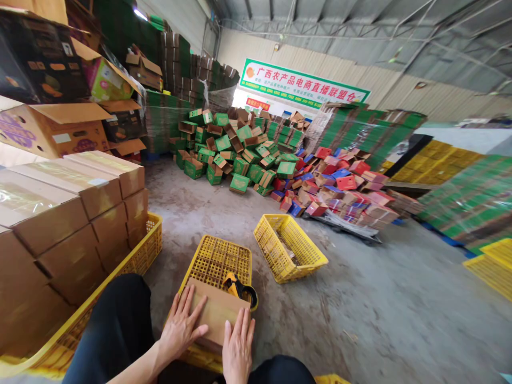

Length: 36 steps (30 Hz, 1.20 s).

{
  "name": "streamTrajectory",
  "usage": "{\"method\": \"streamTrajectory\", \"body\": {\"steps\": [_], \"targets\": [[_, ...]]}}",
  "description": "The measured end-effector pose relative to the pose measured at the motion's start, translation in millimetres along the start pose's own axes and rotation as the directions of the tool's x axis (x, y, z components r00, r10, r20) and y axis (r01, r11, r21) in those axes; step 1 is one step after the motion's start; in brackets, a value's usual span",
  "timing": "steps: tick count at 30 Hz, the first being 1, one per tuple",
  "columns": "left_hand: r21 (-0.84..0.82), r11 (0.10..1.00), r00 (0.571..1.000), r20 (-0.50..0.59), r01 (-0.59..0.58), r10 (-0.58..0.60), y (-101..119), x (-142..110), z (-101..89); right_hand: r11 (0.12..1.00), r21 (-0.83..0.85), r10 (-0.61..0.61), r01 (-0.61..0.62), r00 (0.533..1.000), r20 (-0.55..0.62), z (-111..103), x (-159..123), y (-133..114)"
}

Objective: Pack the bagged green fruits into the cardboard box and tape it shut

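A brown cardboard box (218, 306) lies between my knees on an upturned yellow plastic crate (212, 256). My left hand (182, 320) rests on the box's left part, fingers stretched out and thumb apart. On its right end lies my right hand (239, 341), flat with fingers extended. Neither hand grips anything. A strip that looks like clear tape runs along the top of the box. Just behind the box, on the crate, sits a tape dispenser (239, 289) in yellow and black.
Brown cartons (52, 208) are stacked in a yellow crate (154, 240) on my left. Ahead on the concrete floor (352, 298) stands another yellow crate (288, 248) with some scraps inside. Farther back lie heaps of green boxes (240, 181) and red and blue boxes (340, 184).
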<state>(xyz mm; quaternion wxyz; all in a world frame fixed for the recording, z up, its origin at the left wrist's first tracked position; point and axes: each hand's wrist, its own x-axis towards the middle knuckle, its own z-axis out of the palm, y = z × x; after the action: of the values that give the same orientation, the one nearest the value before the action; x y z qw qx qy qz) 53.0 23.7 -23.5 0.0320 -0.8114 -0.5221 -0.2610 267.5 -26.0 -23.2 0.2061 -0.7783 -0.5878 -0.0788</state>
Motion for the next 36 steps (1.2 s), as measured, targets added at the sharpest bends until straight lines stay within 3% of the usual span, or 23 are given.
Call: {"method": "streamTrajectory", "body": {"steps": [6,11,17,21,26,30,33,36], "targets": [[-0.113,0.993,0.999,0.023,-0.021,0.023,38.6,8.8,18.7,1.0,0.008,-0.009,0.009,1.0,-0.012,-1.5,-4.5,-2.0],[-0.146,0.981,0.983,0.112,-0.126,0.143,60.5,20.4,16.0,0.999,0.018,-0.034,0.034,0.999,0.003,-3.7,-4.0,-1.6],[-0.224,0.934,0.931,0.176,-0.277,0.319,53.6,23.6,3.8,1.0,0.023,0.006,-0.007,0.999,0.046,-4.3,-7.5,0.2],[-0.235,0.925,0.927,0.16,-0.297,0.338,34.0,11.5,0.2,1.0,0.005,-0.008,0.007,0.999,0.04,-3.0,-9.4,2.5],[-0.176,0.98,0.984,0.128,-0.097,0.121,-6.6,-6.5,-6.8,0.999,-0.004,0.035,-0.035,0.997,0.067,-6.1,-8.4,-2.5],[-0.229,0.964,0.983,0.147,0.138,-0.106,-34.0,-16.0,-1.2,0.998,-0.013,0.061,-0.06,0.993,0.099,-11.9,-6.0,-7.4],[-0.387,0.866,0.944,0.216,0.318,-0.25,-46.3,-16.2,13.8,0.998,-0.026,0.06,-0.058,0.992,0.109,-14.8,-4.4,-8.4],[-0.473,0.692,0.834,0.388,0.545,-0.392,-53.9,-10.0,24.2,0.998,-0.037,0.052,-0.048,0.992,0.118,-15.5,-3.4,-8.5]]}}
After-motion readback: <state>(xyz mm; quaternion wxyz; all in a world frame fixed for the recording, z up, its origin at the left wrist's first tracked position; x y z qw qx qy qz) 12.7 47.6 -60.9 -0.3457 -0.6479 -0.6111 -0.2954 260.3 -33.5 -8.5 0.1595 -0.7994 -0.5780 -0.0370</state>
